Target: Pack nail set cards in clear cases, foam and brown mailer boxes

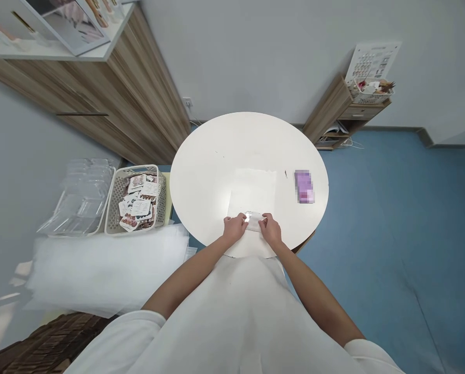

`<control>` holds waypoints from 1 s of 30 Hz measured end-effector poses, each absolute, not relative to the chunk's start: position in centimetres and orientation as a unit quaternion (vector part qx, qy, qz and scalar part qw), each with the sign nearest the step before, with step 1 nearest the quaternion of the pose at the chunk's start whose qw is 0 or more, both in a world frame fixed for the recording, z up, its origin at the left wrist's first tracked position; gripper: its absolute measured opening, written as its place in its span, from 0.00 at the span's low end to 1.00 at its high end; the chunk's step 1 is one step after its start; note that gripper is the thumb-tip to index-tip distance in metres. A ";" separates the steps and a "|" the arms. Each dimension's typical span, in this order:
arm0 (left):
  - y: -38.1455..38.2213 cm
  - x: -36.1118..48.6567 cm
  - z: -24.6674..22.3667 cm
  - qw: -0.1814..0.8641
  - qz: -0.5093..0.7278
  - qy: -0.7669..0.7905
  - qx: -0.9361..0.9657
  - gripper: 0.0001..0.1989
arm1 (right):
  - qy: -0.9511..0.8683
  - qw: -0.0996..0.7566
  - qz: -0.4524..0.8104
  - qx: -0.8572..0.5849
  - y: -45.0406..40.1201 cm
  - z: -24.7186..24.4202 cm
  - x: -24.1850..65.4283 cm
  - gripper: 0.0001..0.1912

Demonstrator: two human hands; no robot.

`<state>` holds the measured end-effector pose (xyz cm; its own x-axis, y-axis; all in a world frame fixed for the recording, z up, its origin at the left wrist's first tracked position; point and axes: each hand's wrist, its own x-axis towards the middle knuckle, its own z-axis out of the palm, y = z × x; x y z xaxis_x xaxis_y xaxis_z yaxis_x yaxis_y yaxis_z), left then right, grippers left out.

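Both hands meet over a round white table [201, 171], near its front edge. Between them is a small, shiny, clear plastic piece [253, 221]; its exact kind and any contents are too small to make out. My left hand [235, 227] pinches its left end with the fingers closed. At the right end, my right hand [270, 228] grips it between thumb and fingers. A thin translucent sheet [254, 189] lies flat on the tabletop, running from the far side of the hands toward the middle.
A blurred purple item [304, 186] lies on the table's right side. To the left are a white basket [162, 195] of printed cards, stacked clear plastic trays [80, 200] and a pile of translucent sheets [108, 267]. Wooden cabinets [147, 104] stand behind left.
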<state>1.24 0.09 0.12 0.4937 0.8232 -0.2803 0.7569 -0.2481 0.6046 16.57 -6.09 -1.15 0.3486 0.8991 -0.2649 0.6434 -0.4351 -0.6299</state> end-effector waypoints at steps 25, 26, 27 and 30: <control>2.9 2.5 -0.2 0.301 0.006 0.304 0.904 0.15 | -0.726 0.064 0.235 -0.644 -3.5 -0.5 16.4 0.17; 3.1 2.5 0.1 0.298 0.000 0.304 0.905 0.14 | -0.719 0.060 0.245 -0.647 -3.3 -0.2 16.5 0.15; 3.2 2.5 0.4 0.299 -0.006 0.304 0.904 0.13 | -0.713 0.053 0.259 -0.650 -3.3 0.2 16.6 0.15; 2.9 1.8 1.1 0.330 -0.029 0.306 0.893 0.13 | -0.703 0.028 0.303 -0.643 -4.1 1.3 16.7 0.14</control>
